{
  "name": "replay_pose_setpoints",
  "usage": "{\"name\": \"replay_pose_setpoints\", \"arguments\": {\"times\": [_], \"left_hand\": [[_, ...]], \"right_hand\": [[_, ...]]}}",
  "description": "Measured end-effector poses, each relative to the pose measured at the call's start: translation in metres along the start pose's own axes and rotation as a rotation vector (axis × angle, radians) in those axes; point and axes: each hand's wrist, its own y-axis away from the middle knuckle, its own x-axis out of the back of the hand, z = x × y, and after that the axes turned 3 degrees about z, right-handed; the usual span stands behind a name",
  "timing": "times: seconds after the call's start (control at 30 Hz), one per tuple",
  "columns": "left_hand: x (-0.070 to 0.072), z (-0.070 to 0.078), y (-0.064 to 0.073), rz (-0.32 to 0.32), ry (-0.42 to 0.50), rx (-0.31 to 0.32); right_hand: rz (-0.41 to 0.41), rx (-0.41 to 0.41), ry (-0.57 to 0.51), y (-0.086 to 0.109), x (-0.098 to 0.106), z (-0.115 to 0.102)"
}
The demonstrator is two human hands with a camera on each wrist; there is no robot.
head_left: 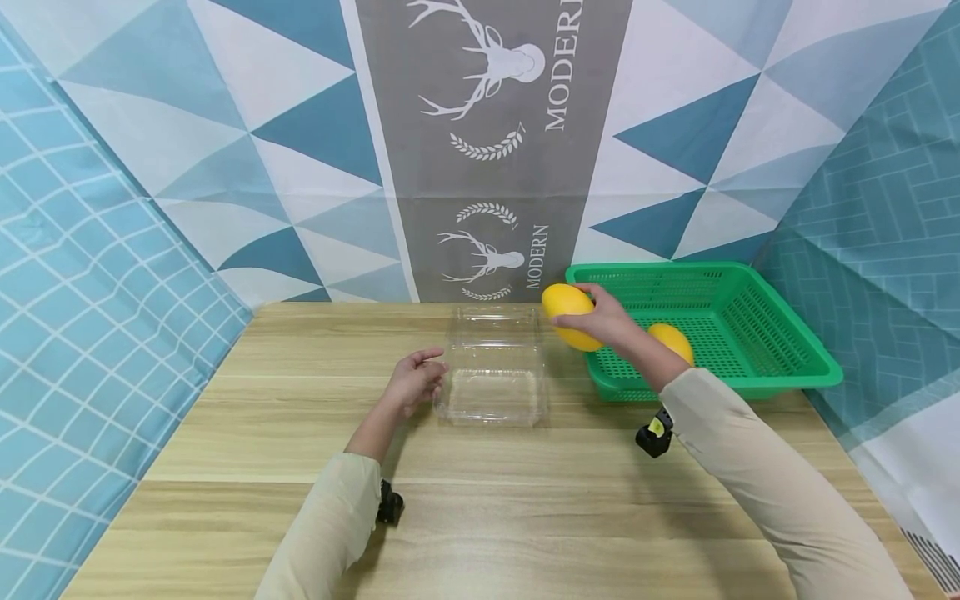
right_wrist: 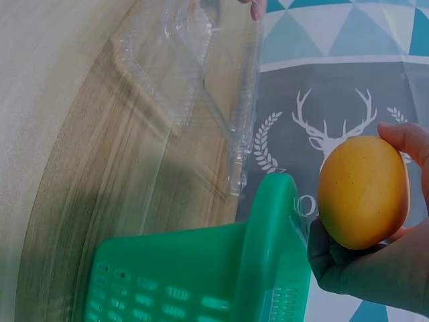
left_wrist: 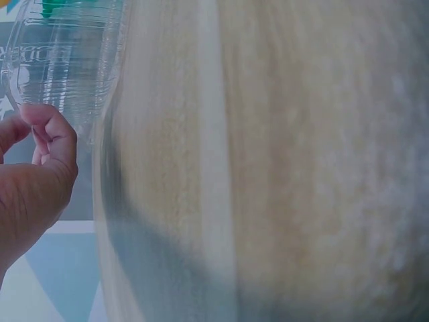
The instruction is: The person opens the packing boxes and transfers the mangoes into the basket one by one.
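An orange-yellow mango (right_wrist: pixel 364 192) is gripped by my right hand (head_left: pixel 606 321), thumb on one side and fingers on the other. It is held up at the left end of the green basket (head_left: pixel 795 362). A second mango (head_left: pixel 672 342) lies inside that basket, partly hidden behind my right forearm. Left of the basket, a clear plastic clamshell container (head_left: pixel 495 398) stands unfolded on the table, lid part toward the wall. My left hand (head_left: pixel 415 381) is at the container's left edge, its bent fingertips pinching the rim in the left wrist view.
The wooden table (head_left: pixel 247 442) meets a patterned wall covering (head_left: pixel 487 167) at its far edge. Blue patterned cloth (head_left: pixel 82 275) hangs along the left side, and more cloth (head_left: pixel 870 275) on the right. Each wrist carries a small black camera (head_left: pixel 654 435).
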Motion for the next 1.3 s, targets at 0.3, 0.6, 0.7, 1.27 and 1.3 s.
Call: {"name": "replay_pose_setpoints", "arguments": {"times": [0.3,0.6,0.7,1.27,1.3], "left_hand": [[-0.001,0.001,0.001,0.005,0.001,-0.001],[0.001,-0.012,-0.013,0.034,0.002,-0.01],[0.002,-0.018,-0.019,0.048,0.007,-0.01],[0.003,-0.018,-0.02,0.041,0.017,-0.008],[0.002,-0.018,-0.02,0.04,0.017,-0.009]], "right_hand": [[0.002,0.006,-0.006,0.002,0.003,0.002],[0.011,0.002,0.011,0.002,0.007,0.005],[0.01,0.003,0.013,0.002,0.007,0.006],[0.016,-0.006,0.02,0.004,0.013,0.006],[0.016,-0.006,0.02,0.004,0.013,0.006]]}}
